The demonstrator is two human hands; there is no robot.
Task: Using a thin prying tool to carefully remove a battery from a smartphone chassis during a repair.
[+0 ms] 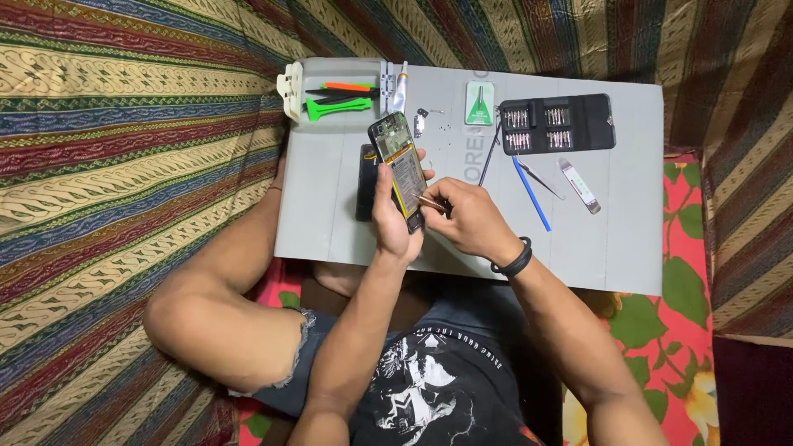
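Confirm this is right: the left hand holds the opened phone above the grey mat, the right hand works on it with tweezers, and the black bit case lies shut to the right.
One detail is wrong. In the head view the black bit case lies open, its rows of bits showing. The rest stands: the left hand holds the opened phone above the grey mat, and the right hand works on it with tweezers.

A work mat [595, 239] lies on a patterned cloth [124, 165]. Above the mat's middle, the left hand [392, 216] holds an opened phone [399, 168], with the right hand [467, 219] just beside it on the right. Pry tools [339, 105] lie at the mat's far left corner. A screwdriver bit case [557, 124] lies at the far right, with tweezers [541, 179] just in front of it.
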